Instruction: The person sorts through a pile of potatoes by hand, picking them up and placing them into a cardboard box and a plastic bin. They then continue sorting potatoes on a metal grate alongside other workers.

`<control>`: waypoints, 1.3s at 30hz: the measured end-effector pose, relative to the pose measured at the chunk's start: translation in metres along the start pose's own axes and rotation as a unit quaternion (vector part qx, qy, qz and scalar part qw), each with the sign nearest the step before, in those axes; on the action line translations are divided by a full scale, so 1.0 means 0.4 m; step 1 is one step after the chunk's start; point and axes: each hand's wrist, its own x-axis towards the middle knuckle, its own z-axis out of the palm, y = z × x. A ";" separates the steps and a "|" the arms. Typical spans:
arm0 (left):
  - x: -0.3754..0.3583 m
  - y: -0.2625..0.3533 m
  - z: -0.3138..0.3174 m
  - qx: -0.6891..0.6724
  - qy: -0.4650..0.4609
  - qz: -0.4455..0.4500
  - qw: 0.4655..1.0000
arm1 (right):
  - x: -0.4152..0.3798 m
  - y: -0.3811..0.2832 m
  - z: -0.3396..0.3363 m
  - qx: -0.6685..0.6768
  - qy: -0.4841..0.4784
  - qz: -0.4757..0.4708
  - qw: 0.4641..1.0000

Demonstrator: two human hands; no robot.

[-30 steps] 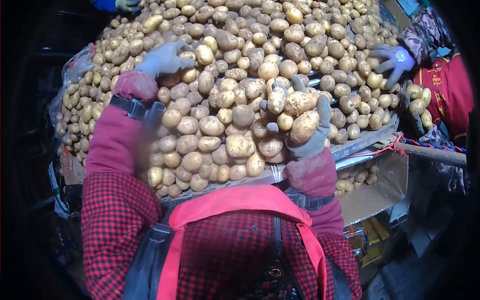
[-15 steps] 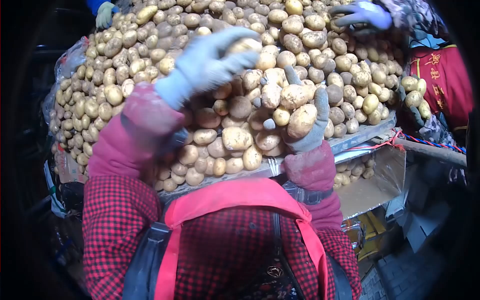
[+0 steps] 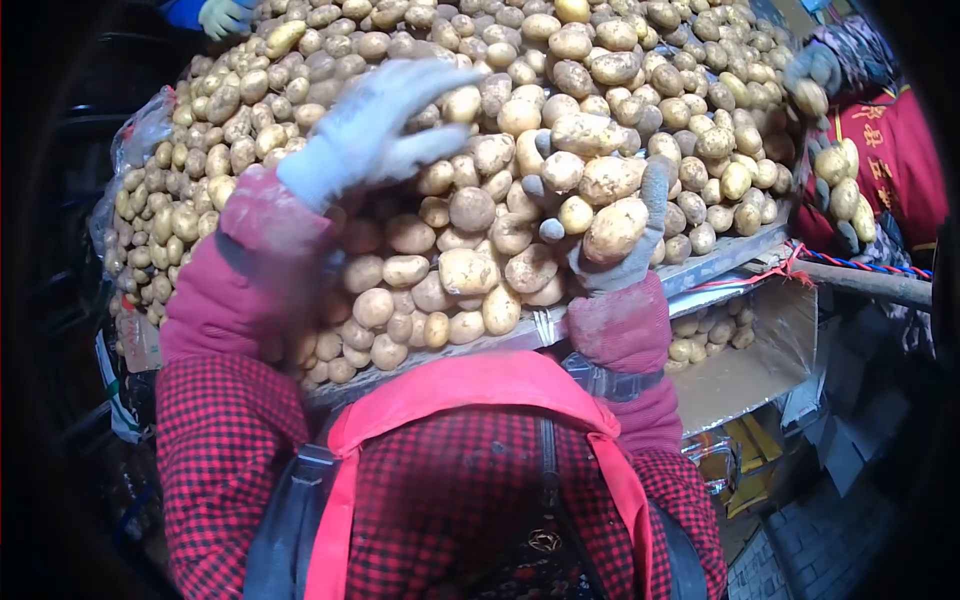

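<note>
My left hand [image 3: 375, 125], in a pale grey-blue glove, hovers over the heap of potatoes [image 3: 250, 150]. It is open, slightly blurred, its fingers and thumb apart. A small potato [image 3: 462, 104] shows in the gap between them, apparently part of the heap. On the right, my right hand [image 3: 640, 255] is palm up in a grey glove and closed around several potatoes [image 3: 615, 230]. A long potato [image 3: 588, 134] lies at the far end of this handful. Its thumb stands up along the right side, and dirty fingertips poke out at the left.
A slatted stand edge [image 3: 720, 258] borders the heap in front. Below it sits an open cardboard box [image 3: 770, 345] with potatoes inside. At right, a co-worker in a red apron [image 3: 885, 150] holds potatoes; another person's gloved hand [image 3: 225, 17] is at top left. A rope-wrapped pole [image 3: 870, 288] juts right.
My left hand has let go of a potato and drawn back left. A long potato now tops my right handful. The co-worker's hand at right has moved from the heap toward the apron, holding a potato.
</note>
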 end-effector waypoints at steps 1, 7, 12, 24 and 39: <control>-0.032 -0.012 -0.003 0.056 -0.074 -0.019 0.995 | 0.003 0.004 -0.001 -0.002 0.016 -0.010 1.000; -0.127 -0.123 0.054 0.170 -0.143 -0.025 0.975 | 0.008 0.010 0.004 -0.001 0.030 -0.016 0.999; -0.080 -0.209 -0.030 0.359 -0.043 -0.170 0.917 | 0.014 0.014 0.013 -0.011 0.037 -0.017 0.999; -0.125 -0.066 0.097 0.076 -0.208 -0.080 0.972 | 0.036 0.007 0.024 -0.018 0.035 -0.022 0.999; 0.043 0.032 0.206 0.087 -0.053 -0.016 0.995 | 0.008 0.002 0.015 -0.046 0.035 -0.043 0.997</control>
